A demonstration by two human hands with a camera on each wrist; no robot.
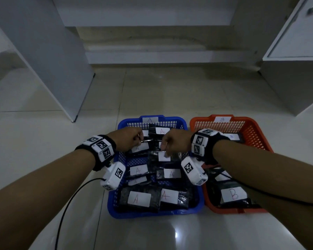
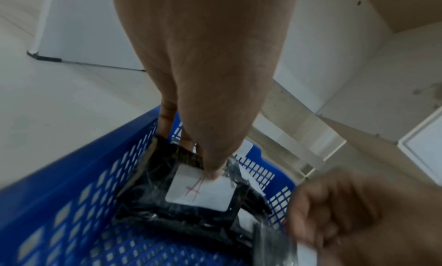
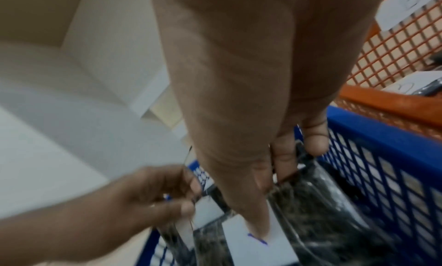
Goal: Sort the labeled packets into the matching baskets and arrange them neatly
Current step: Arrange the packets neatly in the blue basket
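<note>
My left hand [image 1: 129, 139] pinches an A packet [image 2: 191, 190] by its far edge; my right hand [image 1: 172, 141] pinches another packet [image 1: 163, 156] the same way, thumb on its label. Both lie in the far half of the blue basket [image 1: 114, 204], mine nearer the orange basket [image 1: 210, 201] on its right. The right label's mark looks blue, not red like the A's, so I judge it worth reading before settling it. To do this well I should lift by the edge, square each packet to the basket walls, label up. The left packet's long axis seems to run across the basket; the right's I cannot tell.
</note>
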